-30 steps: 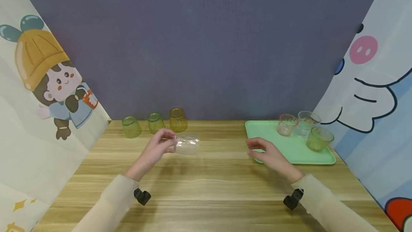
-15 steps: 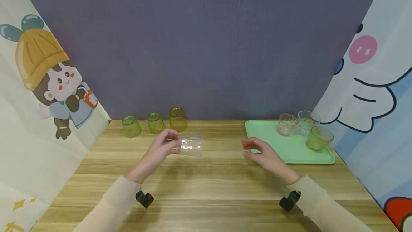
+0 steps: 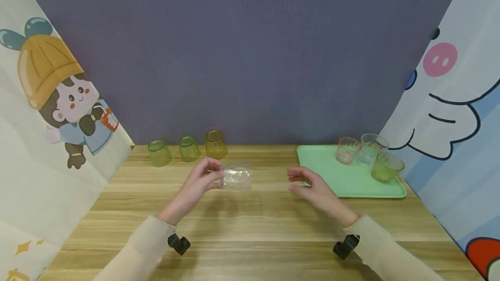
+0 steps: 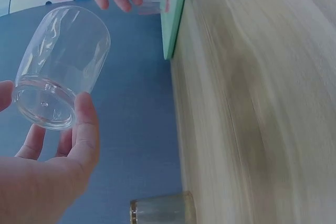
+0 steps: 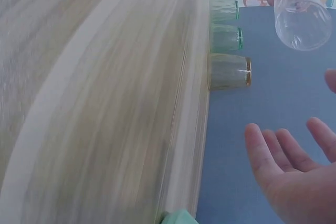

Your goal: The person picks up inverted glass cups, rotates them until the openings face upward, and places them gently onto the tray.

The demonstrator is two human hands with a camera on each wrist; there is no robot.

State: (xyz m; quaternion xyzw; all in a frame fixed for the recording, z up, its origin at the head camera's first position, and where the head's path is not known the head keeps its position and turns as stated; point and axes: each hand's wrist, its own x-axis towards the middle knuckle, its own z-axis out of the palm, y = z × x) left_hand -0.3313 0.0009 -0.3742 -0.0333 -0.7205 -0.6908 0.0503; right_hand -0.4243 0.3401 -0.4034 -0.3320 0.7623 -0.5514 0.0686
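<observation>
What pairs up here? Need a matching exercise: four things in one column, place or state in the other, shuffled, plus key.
Things
1. left hand
2. amber glass
3. right hand
4. pink glass

Places or states
A. on the green tray
B. holding nothing
C. gripping a clear glass
D. on the table, beside two green glasses

Pairs: 1-C, 2-D, 3-B, 4-A

Clear cup (image 3: 238, 176), tipped sideways, midair, in left fingers (image 4: 88, 129)
</observation>
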